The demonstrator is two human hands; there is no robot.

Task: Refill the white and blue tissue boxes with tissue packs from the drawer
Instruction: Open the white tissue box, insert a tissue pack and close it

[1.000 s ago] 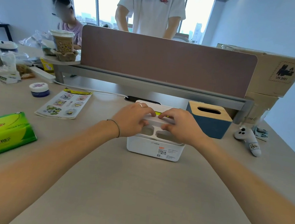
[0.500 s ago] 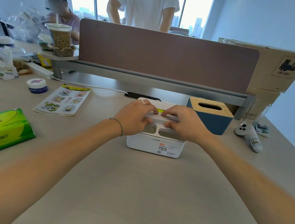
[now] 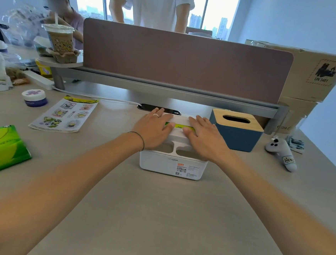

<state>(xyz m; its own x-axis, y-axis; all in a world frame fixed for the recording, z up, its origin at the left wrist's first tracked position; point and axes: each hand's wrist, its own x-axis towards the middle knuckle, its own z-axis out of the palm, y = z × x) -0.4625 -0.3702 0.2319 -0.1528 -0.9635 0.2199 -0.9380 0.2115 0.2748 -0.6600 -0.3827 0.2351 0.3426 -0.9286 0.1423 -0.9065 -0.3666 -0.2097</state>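
Note:
The white tissue box [image 3: 172,166] stands mid-desk with two empty front compartments. My left hand [image 3: 155,128] and my right hand [image 3: 202,136] lie flat on its white lid, palms down, fingers stretched toward the far edge. Between the hands, a green tissue pack [image 3: 180,126] shows through the lid's slot. To the right, touching or nearly touching it, is the blue tissue box [image 3: 240,137] with a wooden lid and a dark, empty slot. A second green tissue pack [image 3: 0,150] lies at the desk's left edge.
A brown divider panel [image 3: 184,62] closes the desk's far side; two people are behind it. A sticker sheet [image 3: 63,115] and small jar [image 3: 34,97] lie left. A grey controller [image 3: 283,154] and stacked cardboard boxes [image 3: 316,72] are on the right.
My fingers were curled over the lid's middle; both hands have since flattened and spread outward on top of it. The lid sits lower on the white box.

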